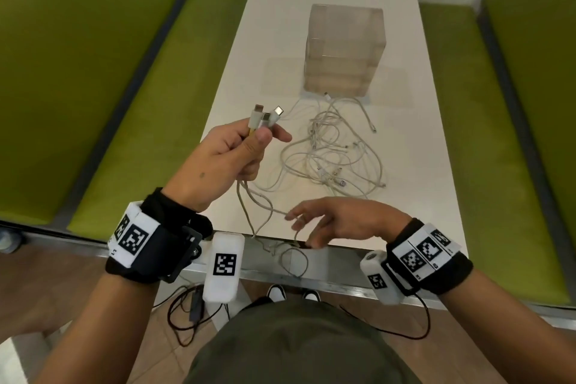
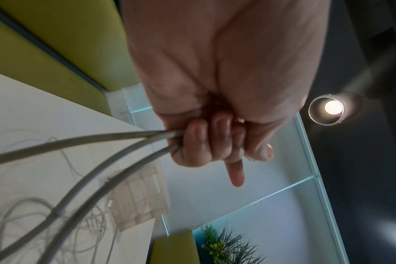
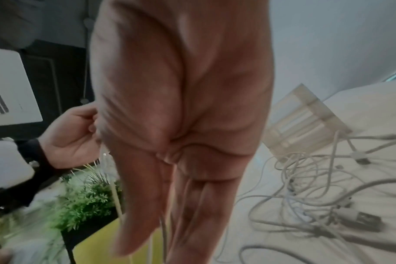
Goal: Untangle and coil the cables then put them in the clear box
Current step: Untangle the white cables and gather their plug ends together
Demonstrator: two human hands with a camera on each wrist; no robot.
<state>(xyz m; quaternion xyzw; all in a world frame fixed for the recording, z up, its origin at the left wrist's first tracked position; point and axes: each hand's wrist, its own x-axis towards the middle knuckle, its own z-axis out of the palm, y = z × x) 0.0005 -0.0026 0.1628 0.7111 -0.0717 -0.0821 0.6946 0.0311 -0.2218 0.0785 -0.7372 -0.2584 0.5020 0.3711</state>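
Observation:
My left hand [image 1: 237, 150] is raised over the table's near left edge and grips three white cables just below their plugs [image 1: 266, 115]. The three cords [image 2: 115, 151] run down out of its fist. My right hand [image 1: 324, 221] hovers near the front edge with fingers straight and spread, and the hanging cords [image 1: 265, 212] pass between its fingers [image 3: 192, 205]. A tangle of white cables [image 1: 333, 153] lies on the table behind the hands. The clear box [image 1: 344, 47] stands upright farther back, with one plug [image 1: 327, 96] at its base.
The white table [image 1: 420, 134] is narrow, with green benches [image 1: 156, 103] along both sides. A cable loop [image 1: 293, 262] hangs over the metal front edge. Dark wires lie on the wooden floor [image 1: 184, 318] below. The box's lid [image 1: 280, 78] seems to lie flat beside it.

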